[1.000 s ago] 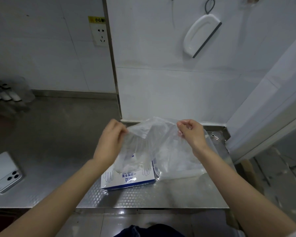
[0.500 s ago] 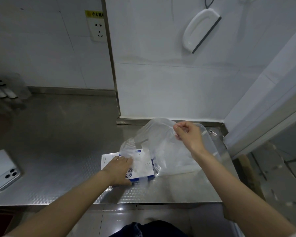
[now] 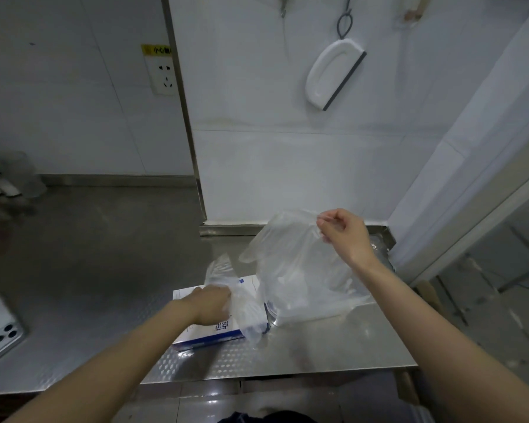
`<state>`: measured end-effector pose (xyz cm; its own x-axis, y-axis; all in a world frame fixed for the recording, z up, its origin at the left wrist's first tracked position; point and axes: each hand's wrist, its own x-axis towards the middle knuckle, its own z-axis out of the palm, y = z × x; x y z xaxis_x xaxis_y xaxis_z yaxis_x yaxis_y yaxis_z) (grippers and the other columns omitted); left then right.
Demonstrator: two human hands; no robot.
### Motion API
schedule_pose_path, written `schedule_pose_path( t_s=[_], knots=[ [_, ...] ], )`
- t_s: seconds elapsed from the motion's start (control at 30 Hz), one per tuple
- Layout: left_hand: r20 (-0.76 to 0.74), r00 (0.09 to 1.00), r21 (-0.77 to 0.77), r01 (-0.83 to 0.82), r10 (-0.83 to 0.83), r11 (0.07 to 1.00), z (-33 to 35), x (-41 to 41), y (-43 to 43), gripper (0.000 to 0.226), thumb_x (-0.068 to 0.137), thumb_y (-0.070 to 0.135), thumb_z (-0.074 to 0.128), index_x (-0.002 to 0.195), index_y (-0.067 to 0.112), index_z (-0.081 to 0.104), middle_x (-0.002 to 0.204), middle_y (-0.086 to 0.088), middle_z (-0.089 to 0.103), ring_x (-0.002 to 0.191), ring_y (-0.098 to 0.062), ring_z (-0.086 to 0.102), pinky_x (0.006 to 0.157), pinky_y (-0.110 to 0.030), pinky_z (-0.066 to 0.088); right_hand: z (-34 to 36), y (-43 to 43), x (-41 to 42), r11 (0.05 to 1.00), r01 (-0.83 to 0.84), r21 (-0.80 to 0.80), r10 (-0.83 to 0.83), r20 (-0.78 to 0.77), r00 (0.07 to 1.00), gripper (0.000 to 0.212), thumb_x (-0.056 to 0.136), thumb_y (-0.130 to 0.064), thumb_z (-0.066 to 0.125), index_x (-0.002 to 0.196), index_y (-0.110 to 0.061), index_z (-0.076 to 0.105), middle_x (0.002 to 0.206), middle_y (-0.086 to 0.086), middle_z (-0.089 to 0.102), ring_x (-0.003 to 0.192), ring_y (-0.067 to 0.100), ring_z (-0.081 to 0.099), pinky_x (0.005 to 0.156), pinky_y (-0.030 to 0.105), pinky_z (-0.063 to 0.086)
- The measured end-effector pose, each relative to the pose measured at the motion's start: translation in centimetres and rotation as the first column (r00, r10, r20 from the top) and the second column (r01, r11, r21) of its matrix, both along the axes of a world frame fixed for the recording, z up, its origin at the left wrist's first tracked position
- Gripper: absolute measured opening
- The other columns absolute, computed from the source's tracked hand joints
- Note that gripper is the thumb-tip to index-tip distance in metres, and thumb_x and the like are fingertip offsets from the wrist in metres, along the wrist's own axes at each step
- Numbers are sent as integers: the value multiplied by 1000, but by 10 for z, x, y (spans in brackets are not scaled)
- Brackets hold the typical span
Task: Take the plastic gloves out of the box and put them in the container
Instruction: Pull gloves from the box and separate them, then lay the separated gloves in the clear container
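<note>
While both hands grip gloves — box (image 3: 208, 334) left, container (image 3: 321, 314) right
Right hand (image 3: 344, 236) pinches one glove (image 3: 290, 264) by its top edge, long axis upright, lower end at the container; left hand (image 3: 213, 303) clutches a crumpled glove (image 3: 245, 314) atop the box.

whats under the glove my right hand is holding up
A clear container sits on the steel table under the glove that the right hand pinches. The hanging film covers its opening, so whether gloves lie inside cannot be seen.
</note>
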<state>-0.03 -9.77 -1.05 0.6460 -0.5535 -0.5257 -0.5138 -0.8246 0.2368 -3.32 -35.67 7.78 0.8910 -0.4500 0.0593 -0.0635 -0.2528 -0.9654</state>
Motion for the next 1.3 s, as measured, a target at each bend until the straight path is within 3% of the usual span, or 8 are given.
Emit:
schedule_pose_path(
  t_s=[0.1, 0.27, 0.37, 0.5, 0.63, 0.9, 1.1, 1.3],
  knots=[
    [108, 990, -76, -87, 95, 993, 23, 14, 4, 41, 94, 17, 46, 135, 17, 45, 135, -3, 52, 122, -21, 49, 104, -38, 37, 10, -11, 4, 993, -30, -111, 31, 6, 1000, 8, 88, -2, 61, 89, -9, 64, 77, -4, 62, 64, 1, 57, 61, 14, 50],
    [273, 929, -633, -21, 249, 774, 86, 22, -23, 64, 81, 24, 72, 136, 17, 41, 137, 0, 43, 129, -14, 40, 108, -30, 30, 32, -5, -2, 885, -341, -316, 322, -113, 940, 19, 84, 0, 65, 80, -19, 64, 75, -10, 63, 61, -10, 56, 65, 8, 45],
    [312, 949, -615, 162, 49, 771, 116, 14, -61, 83, 73, 33, 79, 142, 23, 34, 142, 7, 40, 132, -9, 34, 110, -27, 26, 44, 10, -7, 804, -539, -251, 512, -169, 842, 13, 82, 0, 68, 85, -13, 66, 87, 0, 68, 75, -1, 62, 75, 14, 52],
    [238, 963, -671, 70, 126, 738, 124, 18, -83, 21, 83, 22, 68, 100, 13, 60, 80, 5, 58, 80, -19, 57, 68, -24, 41, 45, 8, -9, 866, -473, -163, 463, -95, 881, 27, 75, -10, 78, 96, -17, 62, 95, 0, 69, 88, 10, 65, 82, 20, 52],
    [45, 975, -761, -106, 216, 640, 123, 26, -86, 10, 84, 12, 67, 77, 19, 63, 67, 11, 60, 63, -10, 61, 61, -14, 43, 35, -1, -15, 842, -537, -54, 508, -255, 823, 45, 74, -9, 78, 112, -16, 55, 105, -5, 65, 89, -9, 61, 77, 5, 46],
    [-70, 945, -728, -267, 319, 632, 116, 54, -89, 17, 84, 12, 70, 72, 22, 62, 69, 13, 58, 52, 7, 49, 55, -8, 36, 21, -44, 15, 910, -360, -207, 296, -283, 912, 24, 75, -6, 77, 69, -22, 60, 64, -6, 61, 58, -1, 55, 65, 18, 44],
    [290, 829, -911, 87, 478, 402, 151, 52, -107, 29, 80, 2, 67, 69, 23, 51, 71, 14, 54, 71, -4, 48, 68, -9, 36, 59, -53, 25, 842, 29, -539, 146, 278, 949, 18, 76, 5, 67, 77, -13, 65, 75, -10, 64, 75, -2, 60, 71, 12, 45],
    [614, 760, -671, 363, 212, 646, 94, 45, -91, 41, 65, -2, 65, 73, 30, 42, 71, 9, 48, 75, -10, 39, 68, -24, 27, 8, -62, -1, 599, -132, -790, 416, 166, 894, 21, 71, 7, 59, 82, -10, 64, 86, 1, 57, 85, 12, 51, 70, 26, 44]
  ],
)
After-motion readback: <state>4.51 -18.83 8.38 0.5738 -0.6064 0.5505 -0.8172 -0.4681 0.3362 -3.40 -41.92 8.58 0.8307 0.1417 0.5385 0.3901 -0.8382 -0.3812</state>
